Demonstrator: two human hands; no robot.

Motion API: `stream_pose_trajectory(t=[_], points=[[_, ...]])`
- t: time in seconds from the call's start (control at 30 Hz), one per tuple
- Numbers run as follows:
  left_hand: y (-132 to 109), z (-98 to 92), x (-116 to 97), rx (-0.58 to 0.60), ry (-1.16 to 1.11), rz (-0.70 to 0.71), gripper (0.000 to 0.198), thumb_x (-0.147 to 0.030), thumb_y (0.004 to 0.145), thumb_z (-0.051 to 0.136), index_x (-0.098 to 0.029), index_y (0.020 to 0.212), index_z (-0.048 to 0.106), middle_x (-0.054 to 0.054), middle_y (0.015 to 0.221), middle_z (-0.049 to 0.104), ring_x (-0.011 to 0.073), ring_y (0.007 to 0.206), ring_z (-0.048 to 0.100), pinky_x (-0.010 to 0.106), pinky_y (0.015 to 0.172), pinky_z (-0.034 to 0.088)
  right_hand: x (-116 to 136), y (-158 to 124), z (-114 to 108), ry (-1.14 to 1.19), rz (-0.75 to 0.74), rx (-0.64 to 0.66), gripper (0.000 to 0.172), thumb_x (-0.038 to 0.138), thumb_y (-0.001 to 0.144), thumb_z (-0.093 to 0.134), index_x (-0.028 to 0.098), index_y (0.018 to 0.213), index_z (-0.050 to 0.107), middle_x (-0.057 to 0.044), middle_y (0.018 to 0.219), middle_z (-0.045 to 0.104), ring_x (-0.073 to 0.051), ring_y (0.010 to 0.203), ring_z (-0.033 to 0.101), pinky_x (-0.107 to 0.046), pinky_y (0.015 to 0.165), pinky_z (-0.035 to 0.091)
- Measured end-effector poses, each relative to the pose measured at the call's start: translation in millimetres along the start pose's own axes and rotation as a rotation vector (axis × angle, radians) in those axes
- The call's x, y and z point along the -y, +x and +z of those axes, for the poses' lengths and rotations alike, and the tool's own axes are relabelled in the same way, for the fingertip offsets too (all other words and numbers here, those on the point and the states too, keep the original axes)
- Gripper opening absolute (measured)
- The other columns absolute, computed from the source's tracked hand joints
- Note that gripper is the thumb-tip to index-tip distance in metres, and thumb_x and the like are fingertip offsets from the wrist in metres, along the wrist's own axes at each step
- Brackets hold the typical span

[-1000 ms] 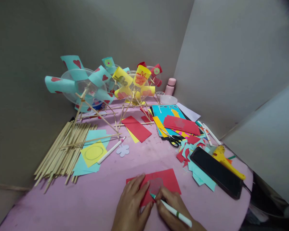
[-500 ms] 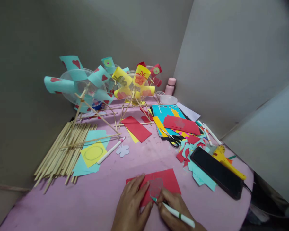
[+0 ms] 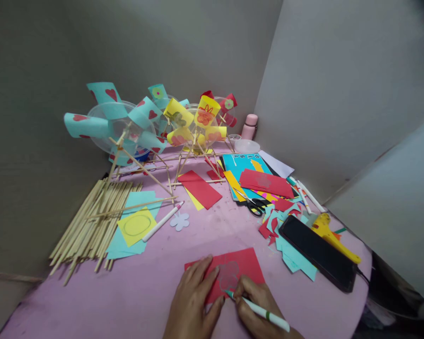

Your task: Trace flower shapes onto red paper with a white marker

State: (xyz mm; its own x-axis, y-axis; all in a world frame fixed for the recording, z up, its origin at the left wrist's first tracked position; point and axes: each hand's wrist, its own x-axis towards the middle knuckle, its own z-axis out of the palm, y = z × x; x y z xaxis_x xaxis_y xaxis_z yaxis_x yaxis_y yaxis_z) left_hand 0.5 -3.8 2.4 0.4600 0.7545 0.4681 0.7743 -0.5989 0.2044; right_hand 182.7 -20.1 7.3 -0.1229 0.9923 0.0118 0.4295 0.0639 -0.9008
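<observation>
A red paper rectangle (image 3: 249, 266) lies at the near edge of the pink table (image 3: 198, 235). On it sits a small see-through flower-shaped stencil (image 3: 229, 274). My left hand (image 3: 194, 299) lies flat on the red paper's left part, fingertips pressing beside the stencil. My right hand (image 3: 256, 308) grips a white marker with a green tip (image 3: 259, 310); the tip touches the stencil's lower edge.
Paper-and-stick pinwheel wheels (image 3: 127, 127) stand at the back. A pile of wooden sticks (image 3: 92, 221) lies at the left, with a yellow sheet (image 3: 137, 226), a white marker (image 3: 162, 220) and a paper flower (image 3: 180, 220). Scissors (image 3: 252, 203), coloured sheets, a black phone (image 3: 318, 252) and a yellow glue gun (image 3: 330, 235) lie at the right.
The marker tip has slid a little right and down along the stencil's lower edge, with my right hand following. My left hand has stayed in place.
</observation>
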Motion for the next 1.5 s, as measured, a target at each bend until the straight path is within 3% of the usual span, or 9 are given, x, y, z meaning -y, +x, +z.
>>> stream_pose_trajectory(t=[0.2,0.47,0.73,0.97,1.5], points=[[-0.6,-0.3,-0.2,-0.008,-0.020,-0.037,0.054,-0.033,0.079,0.063,-0.019,0.129,0.047,0.010,0.129,0.059,0.0250,0.113,0.059,0.039,0.088,0.054,9.5,-3.6,-12.5,0.124,-0.011,0.068,0.008,0.022,0.076,0.042,0.023,0.068,0.041,0.006,0.055,0.040,-0.012,0.049,0.039,-0.022,0.048,0.030],[-1.9,2.7,-0.8,-0.035,-0.024,-0.068,0.051,-0.032,0.079,0.063,-0.018,0.125,0.047,0.013,0.132,0.055,0.0266,0.117,0.055,0.041,0.091,0.052,0.1,-1.2,0.5,0.113,-0.030,-0.073,0.011,0.026,0.076,0.042,0.023,0.065,0.042,0.008,0.051,0.036,-0.012,0.044,0.034,-0.023,0.045,0.027],[-4.4,5.2,-0.6,-0.036,-0.033,-0.062,0.051,-0.031,0.081,0.061,-0.018,0.128,0.046,0.014,0.136,0.051,0.0280,0.121,0.052,0.043,0.093,0.050,24.9,8.4,-6.7,0.085,-0.001,-0.020,0.007,0.023,0.080,0.043,0.022,0.073,0.044,0.007,0.055,0.041,-0.013,0.047,0.042,-0.022,0.047,0.032],[-4.6,4.9,0.4,-0.034,-0.009,-0.034,0.052,-0.031,0.080,0.061,-0.016,0.128,0.046,0.016,0.135,0.051,0.0283,0.120,0.053,0.042,0.091,0.051,16.9,18.4,2.0,0.025,-0.070,-0.069,0.007,0.022,0.080,0.041,0.021,0.074,0.045,0.006,0.056,0.045,-0.013,0.048,0.045,-0.023,0.048,0.034],[-3.5,5.7,0.0,-0.045,-0.052,-0.051,0.052,-0.029,0.079,0.062,-0.018,0.128,0.046,0.014,0.136,0.052,0.0282,0.120,0.053,0.042,0.092,0.051,24.2,22.0,0.3,-0.037,-0.030,0.061,0.009,0.027,0.083,0.037,0.022,0.076,0.041,0.004,0.060,0.046,-0.014,0.052,0.045,-0.024,0.051,0.035]])
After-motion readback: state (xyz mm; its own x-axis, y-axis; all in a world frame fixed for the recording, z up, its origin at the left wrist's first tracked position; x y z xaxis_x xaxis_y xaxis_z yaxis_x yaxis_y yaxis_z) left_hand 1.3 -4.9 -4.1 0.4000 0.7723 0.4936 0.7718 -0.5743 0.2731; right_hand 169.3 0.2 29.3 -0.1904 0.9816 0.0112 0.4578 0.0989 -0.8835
